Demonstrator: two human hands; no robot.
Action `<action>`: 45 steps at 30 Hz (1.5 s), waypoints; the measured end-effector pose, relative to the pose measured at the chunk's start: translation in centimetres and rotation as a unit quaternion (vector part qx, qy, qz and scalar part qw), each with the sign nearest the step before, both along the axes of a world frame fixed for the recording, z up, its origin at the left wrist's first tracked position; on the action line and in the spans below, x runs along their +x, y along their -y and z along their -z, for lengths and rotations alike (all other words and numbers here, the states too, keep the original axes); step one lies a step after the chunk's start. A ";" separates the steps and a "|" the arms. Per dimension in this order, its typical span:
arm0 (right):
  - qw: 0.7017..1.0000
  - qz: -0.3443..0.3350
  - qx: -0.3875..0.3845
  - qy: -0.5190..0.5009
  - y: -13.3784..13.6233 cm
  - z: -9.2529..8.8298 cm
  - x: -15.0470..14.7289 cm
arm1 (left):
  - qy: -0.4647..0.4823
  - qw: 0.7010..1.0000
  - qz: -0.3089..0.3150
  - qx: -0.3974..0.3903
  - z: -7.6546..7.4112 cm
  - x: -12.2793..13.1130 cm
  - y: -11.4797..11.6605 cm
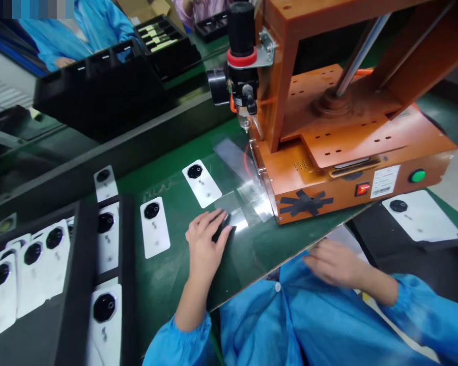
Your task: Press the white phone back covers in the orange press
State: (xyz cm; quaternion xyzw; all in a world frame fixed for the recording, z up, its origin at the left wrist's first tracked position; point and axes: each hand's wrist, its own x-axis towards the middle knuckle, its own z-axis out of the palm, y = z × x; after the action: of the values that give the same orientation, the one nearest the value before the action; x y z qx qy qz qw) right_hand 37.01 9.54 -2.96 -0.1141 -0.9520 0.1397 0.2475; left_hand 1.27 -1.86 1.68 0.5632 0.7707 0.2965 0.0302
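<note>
My left hand (208, 239) is on the green tabletop, its thumb and fingers bent around a small dark thing (219, 229) that I cannot make out. By its fingertips a clear, shiny sheet (237, 218) lies flat. Just beyond are two white phone back covers with round black camera areas, one cover (202, 188) further off and another cover (155, 234) to the left. My right hand (338, 264), blurred, hovers at the table's front edge over my blue smock, fingers curled; whether it holds anything is hidden. A pale sheet (345, 239) lies behind it.
An orange press (366, 175) with a green button and red switch fills the right. Stacked white covers (420, 218) lie on black material below it. Black trays (127, 284) hold more covers at left. Beyond a rail, a person in blue (76, 30) sits by black bins (95, 86).
</note>
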 end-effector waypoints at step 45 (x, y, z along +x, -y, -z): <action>0.960 -0.040 -0.201 -0.193 2.9 -2.8 -12.5 | 0.006 0.979 -0.154 -0.133 -7.7 -17.4 -8.9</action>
State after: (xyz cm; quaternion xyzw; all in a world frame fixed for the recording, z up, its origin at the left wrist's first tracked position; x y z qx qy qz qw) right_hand 24.46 6.64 -0.11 -0.0940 -0.8424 0.3572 0.3923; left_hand -16.16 7.07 9.33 0.4266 0.8807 0.1959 0.0632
